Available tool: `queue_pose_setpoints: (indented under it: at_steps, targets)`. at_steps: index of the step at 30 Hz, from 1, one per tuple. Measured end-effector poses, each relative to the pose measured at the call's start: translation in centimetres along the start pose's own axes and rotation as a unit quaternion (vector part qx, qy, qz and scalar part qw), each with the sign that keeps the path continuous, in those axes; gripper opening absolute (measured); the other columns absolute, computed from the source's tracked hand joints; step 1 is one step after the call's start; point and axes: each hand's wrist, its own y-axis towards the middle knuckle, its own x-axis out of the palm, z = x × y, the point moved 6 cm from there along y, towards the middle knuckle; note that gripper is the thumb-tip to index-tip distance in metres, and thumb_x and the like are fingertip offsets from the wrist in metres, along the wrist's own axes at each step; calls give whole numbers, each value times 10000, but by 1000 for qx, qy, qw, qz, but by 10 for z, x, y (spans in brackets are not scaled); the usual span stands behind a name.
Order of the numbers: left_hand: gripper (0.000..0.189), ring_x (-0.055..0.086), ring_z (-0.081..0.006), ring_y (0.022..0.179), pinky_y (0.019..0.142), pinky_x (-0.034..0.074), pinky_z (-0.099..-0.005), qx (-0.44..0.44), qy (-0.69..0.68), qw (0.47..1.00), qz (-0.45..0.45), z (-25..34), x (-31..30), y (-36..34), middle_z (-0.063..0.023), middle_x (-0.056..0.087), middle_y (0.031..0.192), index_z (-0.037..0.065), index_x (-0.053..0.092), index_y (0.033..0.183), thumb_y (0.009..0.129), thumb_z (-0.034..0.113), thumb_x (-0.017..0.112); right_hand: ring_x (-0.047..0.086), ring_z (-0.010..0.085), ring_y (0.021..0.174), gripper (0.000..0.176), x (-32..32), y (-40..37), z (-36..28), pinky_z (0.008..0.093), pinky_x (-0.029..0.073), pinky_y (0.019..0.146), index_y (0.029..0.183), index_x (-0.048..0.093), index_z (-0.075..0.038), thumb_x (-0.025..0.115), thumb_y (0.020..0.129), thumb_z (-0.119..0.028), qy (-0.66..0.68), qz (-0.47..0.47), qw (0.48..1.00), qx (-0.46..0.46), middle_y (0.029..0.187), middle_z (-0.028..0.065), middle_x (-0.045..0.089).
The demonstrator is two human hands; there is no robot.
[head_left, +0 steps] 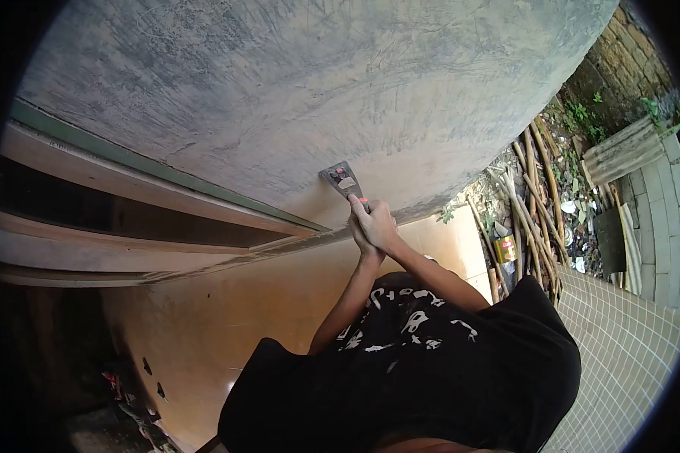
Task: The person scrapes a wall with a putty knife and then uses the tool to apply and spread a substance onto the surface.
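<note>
A putty knife (342, 180) with a dark, smeared blade and a bit of red at its handle lies against the grey plastered wall (295, 83). My right hand (380, 224) is closed around the handle, a digit stretched along it toward the blade. Pressed up close on the left side, my left hand (360, 232) is closed on the same handle, partly covered by the right. Most of the handle is hidden inside the two hands. Around the blade the wall is streaked with scrape marks, paler and browner toward the lower right.
A green-edged window frame (166, 175) runs along the wall at left. Orange-tan tiles (227, 325) lie below it. At right are bamboo poles (533, 196), a yellow can (505, 249), scattered rubble, a corrugated sheet (623, 155) and a white grid surface (612, 332).
</note>
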Motion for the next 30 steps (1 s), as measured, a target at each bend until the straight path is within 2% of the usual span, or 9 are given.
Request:
queue_pose_setpoints:
  at_steps: [5, 6, 7, 9, 11, 13, 14, 16, 30]
  targets:
    - [378, 531, -258, 572, 517, 451, -407, -38, -34, 999, -10, -18, 2, -16, -52, 517, 771, 200, 471, 1024, 889, 542, 381, 389, 173, 410, 636, 8, -6, 68, 396, 347, 439, 559, 516, 54, 512, 901, -482, 36, -17, 999, 19, 445, 139, 408]
    - [383, 532, -258, 573, 514, 449, -405, -41, -13, 999, 8, -25, -11, -12, -54, 516, 757, 202, 470, 1014, 882, 553, 389, 517, 198, 484, 364, 9, -11, 59, 411, 434, 484, 955, 642, -24, 514, 939, -363, 44, 31, 992, -113, 645, 92, 593]
    - [389, 533, -259, 573, 512, 446, -403, -43, 8, 999, 28, -34, -24, -9, -57, 515, 744, 204, 469, 1003, 875, 564, 396, 517, 198, 484, 364, 9, -12, 67, 411, 434, 484, 955, 642, -24, 514, 939, -363, 42, 31, 992, -111, 645, 92, 593]
    - [389, 535, -262, 572, 512, 448, -402, -45, 23, 998, 40, -36, -20, -15, -60, 515, 737, 205, 470, 1001, 874, 566, 398, 384, 158, 440, 637, 1, -16, 71, 390, 341, 453, 572, 503, 52, 487, 918, -483, 60, 10, 997, 37, 459, 119, 402]
    - [388, 536, -265, 570, 511, 449, -402, -46, 39, 997, 52, -38, -20, -18, -63, 515, 730, 207, 470, 999, 873, 567, 400, 392, 157, 447, 633, 0, -18, 75, 394, 345, 461, 579, 510, 50, 485, 919, -483, 61, 5, 996, 58, 464, 118, 411]
    - [371, 568, -180, 788, 673, 479, -335, -10, 60, 996, 67, -37, -25, -21, -28, 528, 857, 122, 538, 1037, 932, 458, 422, 399, 155, 453, 629, -1, -21, 81, 398, 349, 470, 585, 517, 48, 483, 920, -483, 61, -2, 995, 80, 469, 116, 420]
    - [371, 568, -180, 788, 673, 479, -335, -11, 59, 996, 70, -39, -31, -19, -28, 528, 857, 122, 538, 1037, 932, 458, 422, 400, 155, 454, 628, 0, -22, 85, 399, 349, 471, 585, 518, 47, 482, 921, -483, 60, -4, 995, 84, 468, 115, 420]
    - [371, 543, -265, 575, 498, 456, -416, -67, 33, 997, 34, -49, -37, -13, -67, 529, 797, 214, 478, 1032, 889, 543, 383, 401, 154, 455, 627, 3, -23, 93, 401, 349, 473, 584, 519, 46, 481, 922, -481, 60, -7, 994, 90, 468, 114, 421]
    - [349, 553, -178, 782, 663, 471, -335, -53, -32, 998, -33, -29, 12, -42, -29, 539, 883, 128, 541, 1041, 944, 423, 383, 404, 171, 445, 602, -11, -29, 60, 390, 358, 470, 609, 551, 74, 522, 910, -447, 55, 9, 994, 95, 478, 155, 463]
